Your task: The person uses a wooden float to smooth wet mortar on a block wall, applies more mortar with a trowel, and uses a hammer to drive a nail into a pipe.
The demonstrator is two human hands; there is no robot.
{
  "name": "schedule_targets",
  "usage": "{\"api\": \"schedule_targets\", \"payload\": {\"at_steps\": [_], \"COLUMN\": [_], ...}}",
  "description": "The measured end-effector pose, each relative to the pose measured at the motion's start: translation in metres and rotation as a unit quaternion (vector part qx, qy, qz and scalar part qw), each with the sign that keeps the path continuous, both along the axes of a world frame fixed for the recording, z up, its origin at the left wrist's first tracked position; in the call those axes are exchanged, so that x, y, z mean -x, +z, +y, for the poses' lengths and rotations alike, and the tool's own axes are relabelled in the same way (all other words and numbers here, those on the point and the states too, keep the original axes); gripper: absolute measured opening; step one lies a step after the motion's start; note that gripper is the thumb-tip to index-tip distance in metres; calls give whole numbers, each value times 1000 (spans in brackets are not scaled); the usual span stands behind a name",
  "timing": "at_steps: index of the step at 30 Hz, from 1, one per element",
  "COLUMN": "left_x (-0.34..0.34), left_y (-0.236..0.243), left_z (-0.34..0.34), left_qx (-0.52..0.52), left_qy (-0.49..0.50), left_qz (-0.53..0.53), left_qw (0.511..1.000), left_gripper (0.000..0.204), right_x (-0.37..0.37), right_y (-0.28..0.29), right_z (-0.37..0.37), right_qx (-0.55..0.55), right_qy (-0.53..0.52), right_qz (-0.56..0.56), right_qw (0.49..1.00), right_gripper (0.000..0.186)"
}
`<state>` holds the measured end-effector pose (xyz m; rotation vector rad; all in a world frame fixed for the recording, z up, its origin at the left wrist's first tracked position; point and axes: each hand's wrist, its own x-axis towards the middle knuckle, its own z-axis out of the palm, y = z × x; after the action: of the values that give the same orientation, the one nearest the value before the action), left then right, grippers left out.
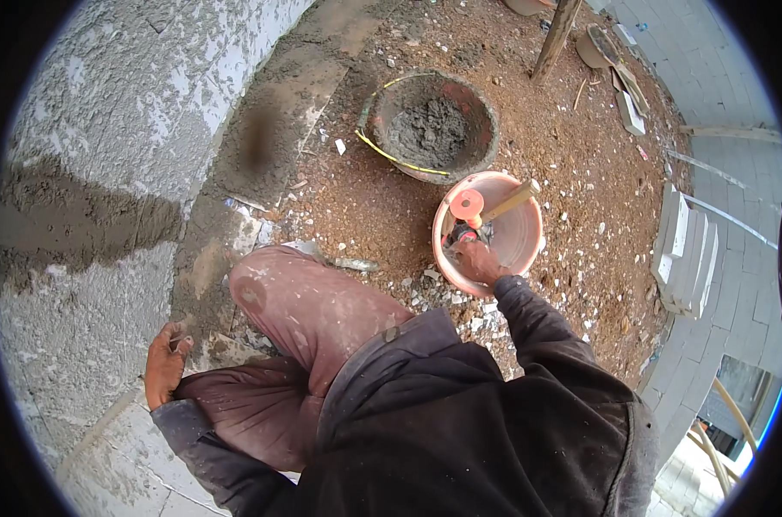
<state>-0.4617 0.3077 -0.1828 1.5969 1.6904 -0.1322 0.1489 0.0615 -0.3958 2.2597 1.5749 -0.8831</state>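
Note:
My right hand [479, 258] reaches into a pinkish plastic basin [526, 246] at centre right, fingers wrapped round a dark tool with red parts [462, 233]. An orange-red disc-topped object [467, 204] and a wooden handle [512, 200] sit above it in the basin. My left hand [164, 362] is at lower left near the rough plastered wall [89, 95], fingers loosely bent and apart, with nothing visible in them. Above the basin, a black bucket with a yellow-green handle [369, 121] holds grey mortar [430, 129].
My bent knee [270, 293] rests near the mortar-smeared ledge [305, 77]. A wooden post [555, 39] rises from rubble-strewn soil [598, 164]. White blocks [684, 254] stack beside a block wall [736, 284] at right; another bucket [594, 47] and boards [628, 86] lie farther back.

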Motion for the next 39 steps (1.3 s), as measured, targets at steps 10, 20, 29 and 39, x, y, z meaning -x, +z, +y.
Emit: {"api": "schedule_targets", "payload": {"at_steps": [10,20,29,39], "left_x": [1,10,11,-4], "left_y": [3,-6,-6,2], "left_z": [-9,-7,-10,-9], "left_qx": [5,27,27,18], "left_qy": [6,-1,24,-4], "left_qz": [29,11,9,24], "left_qw": [1000,1000,999,1000], "left_gripper": [34,39,36,34], "right_x": [1,-49,-16,-58], "right_y": [22,14,73,61], "right_z": [17,-7,-42,48], "right_qx": [-309,-336,-153,-266], "right_qy": [-193,-78,-220,255], "right_qz": [-62,159,479,-241], "right_qw": [929,925,836,898], "right_gripper": [31,44,63,27]}}
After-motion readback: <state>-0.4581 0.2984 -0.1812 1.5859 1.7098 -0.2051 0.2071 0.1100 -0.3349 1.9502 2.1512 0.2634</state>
